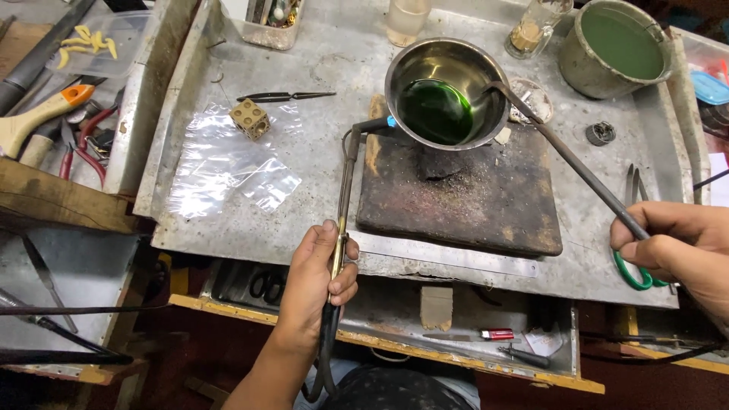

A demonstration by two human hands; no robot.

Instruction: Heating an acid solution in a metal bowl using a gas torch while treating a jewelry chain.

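While left hand [315, 277] grips torch [345, 190] beside steel bowl [448, 91], right hand [672, 243] clamps tongs [569, 156] on its rim; green liquid [437, 110] inside, no flame visible yet.

The bowl [448, 91] is shiny silver steel holding deep green liquid [435, 111]. Under it the block [463, 193] is dark brown, charred black and speckled with grey ash. The tongs [566, 156] are dull grey with green loop handles [632, 273]. The torch [345, 193] is brassy with a black hose. The bench top [250, 228] is scratched grey metal. The cube [250, 119] is tan, dotted with dark holes. The pot [616, 47] is grey with pale green liquid.
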